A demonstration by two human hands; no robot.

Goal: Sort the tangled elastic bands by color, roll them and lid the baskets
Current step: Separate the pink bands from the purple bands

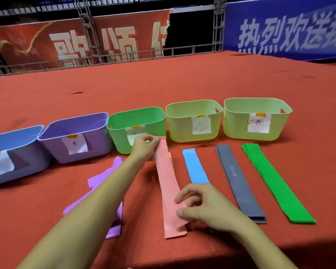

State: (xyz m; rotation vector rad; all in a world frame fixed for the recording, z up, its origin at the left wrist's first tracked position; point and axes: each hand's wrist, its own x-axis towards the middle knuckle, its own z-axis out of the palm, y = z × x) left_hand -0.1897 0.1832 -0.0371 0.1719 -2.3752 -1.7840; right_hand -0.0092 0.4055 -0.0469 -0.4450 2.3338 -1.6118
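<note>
- Right hand point(204, 206): we find it at the near end of the pink band point(168, 189), thumb and curled fingers closing on that band's right edge; nearer of the two to the end from which a roll would start, by our judgement.
- Pink band: lies flat on the desk point(202, 80), long axis running from us away toward the baskets, tilted slightly left at the far end; a second pink layer shows beneath it.
- Purple band point(105, 183): left of the pink band, crumpled, partly under the left forearm.
- Blue band point(195, 166), grey band point(239, 183), green band point(275, 183): right of the pink band in that order, laid parallel to it.
- Left hand point(144, 148): at the pink band's far end, fingers pinching its corner.
- Green basket point(137, 129): just beyond that far end; no lids in view.
</note>
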